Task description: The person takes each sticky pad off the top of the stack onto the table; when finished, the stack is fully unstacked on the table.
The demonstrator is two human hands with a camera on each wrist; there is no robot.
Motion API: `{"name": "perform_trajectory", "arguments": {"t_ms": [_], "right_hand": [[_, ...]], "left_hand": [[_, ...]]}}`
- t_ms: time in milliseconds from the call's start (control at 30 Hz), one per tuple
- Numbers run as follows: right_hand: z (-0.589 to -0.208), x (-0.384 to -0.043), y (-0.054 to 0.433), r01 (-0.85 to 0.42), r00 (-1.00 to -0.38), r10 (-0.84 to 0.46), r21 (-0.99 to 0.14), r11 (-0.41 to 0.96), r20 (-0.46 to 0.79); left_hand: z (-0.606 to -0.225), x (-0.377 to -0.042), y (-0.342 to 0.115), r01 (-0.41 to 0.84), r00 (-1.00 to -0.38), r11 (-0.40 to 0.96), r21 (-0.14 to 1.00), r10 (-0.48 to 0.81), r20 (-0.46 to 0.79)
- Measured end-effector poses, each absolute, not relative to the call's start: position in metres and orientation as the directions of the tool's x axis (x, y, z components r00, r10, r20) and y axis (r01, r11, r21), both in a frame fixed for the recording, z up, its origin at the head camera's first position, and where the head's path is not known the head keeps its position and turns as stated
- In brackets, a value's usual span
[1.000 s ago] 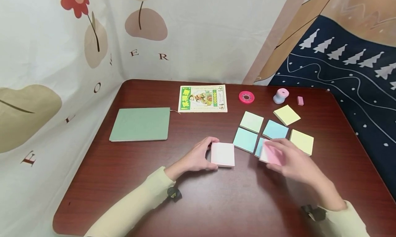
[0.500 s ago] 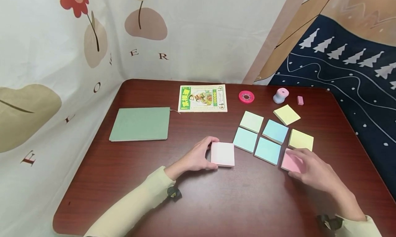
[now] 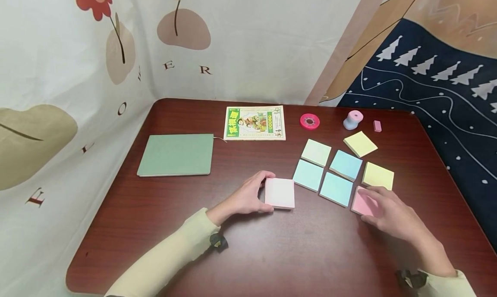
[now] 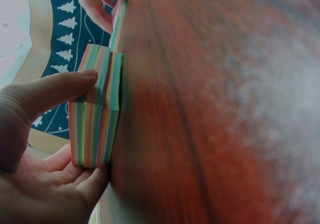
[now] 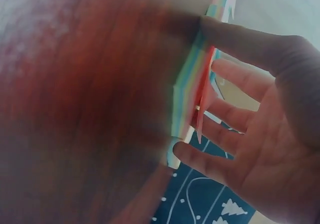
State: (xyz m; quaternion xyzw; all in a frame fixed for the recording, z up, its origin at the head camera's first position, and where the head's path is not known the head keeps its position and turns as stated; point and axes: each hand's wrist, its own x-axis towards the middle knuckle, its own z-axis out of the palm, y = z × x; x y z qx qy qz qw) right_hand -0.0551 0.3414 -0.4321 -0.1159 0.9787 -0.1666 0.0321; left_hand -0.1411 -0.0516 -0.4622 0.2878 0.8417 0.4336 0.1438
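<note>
My left hand (image 3: 246,196) grips a thick stack of sticky notes (image 3: 279,193), its top pale pink, between thumb and fingers. Striped edges in several colours run down this stack (image 4: 92,124) in the left wrist view. At the right, my right hand (image 3: 397,217) holds a pink sticky note pad (image 3: 365,203) low on the table, thumb at the near edge and fingers over the far side. A thin red-pink sheet (image 5: 202,116) stands away from the pad's top in the right wrist view. Two light blue pads (image 3: 336,189) and a yellow pad (image 3: 378,176) lie beside it.
Left of these are a pale aqua pad (image 3: 308,175) and a pale green pad (image 3: 316,152); another yellow pad (image 3: 360,144) lies behind. Along the back are a booklet (image 3: 254,123), pink tape roll (image 3: 309,121), pink-blue spool (image 3: 353,120) and pink eraser (image 3: 377,126). A green notebook (image 3: 176,155) lies left.
My right hand has carried the pink pad rightward and down to the table beside the blue and yellow pads, uncovering the front blue pad. My left hand and its stack stay put.
</note>
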Motion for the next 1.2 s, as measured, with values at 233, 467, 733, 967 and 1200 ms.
{"name": "perform_trajectory", "arguments": {"t_ms": [233,467,733,967,1200], "right_hand": [[-0.418,-0.054,0.330,-0.252,-0.967,-0.248,-0.336,0.907,0.055],[-0.420,-0.070,0.283,-0.438,-0.899,-0.409,-0.364,0.822,0.159],[-0.423,-0.093,0.214,-0.554,-0.815,-0.570,-0.423,0.717,0.101],[-0.430,-0.111,0.181,-0.615,-0.751,-0.653,-0.459,0.641,0.094],[-0.429,-0.121,0.170,-0.619,-0.738,-0.673,-0.450,0.643,0.054]], "left_hand": [[-0.461,-0.141,-0.052,0.367,-0.790,0.462,0.807,0.613,0.009],[-0.460,-0.141,-0.053,0.378,-0.786,0.471,0.797,0.618,0.007],[-0.460,-0.141,-0.053,0.395,-0.781,0.468,0.791,0.624,0.021],[-0.460,-0.142,-0.053,0.422,-0.773,0.476,0.772,0.634,0.031],[-0.459,-0.142,-0.054,0.431,-0.769,0.479,0.764,0.639,0.034]]}}
